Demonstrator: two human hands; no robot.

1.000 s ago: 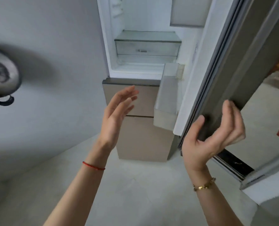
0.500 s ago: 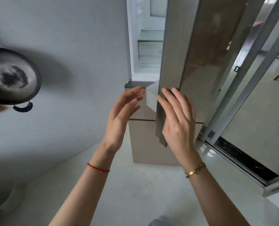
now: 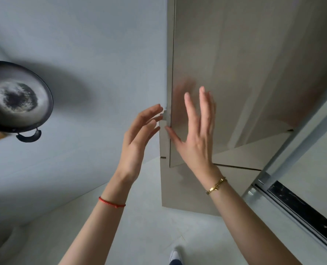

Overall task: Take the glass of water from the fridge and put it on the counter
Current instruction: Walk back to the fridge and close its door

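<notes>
Glass of water: nowhere in view, nor is any counter. Fridge door [image 3: 254, 73], beige and reflective, fills the upper right and looks shut or nearly so; whether the glass is behind it cannot be told. Pale wall [image 3: 91, 44] and light tiled floor [image 3: 139, 217] frame the corner, a dark wok [image 3: 15, 96] hanging at left. Right hand [image 3: 195, 138] lies spread flat against the door's edge, apparently pressing it; left hand [image 3: 137, 138] hovers open beside it, holding nothing.

I see a pale grey wall [image 3: 93, 44], a light tiled floor [image 3: 139, 230], a black wok [image 3: 15, 98] hanging left, and a sliding-door track [image 3: 302, 213] right.
</notes>
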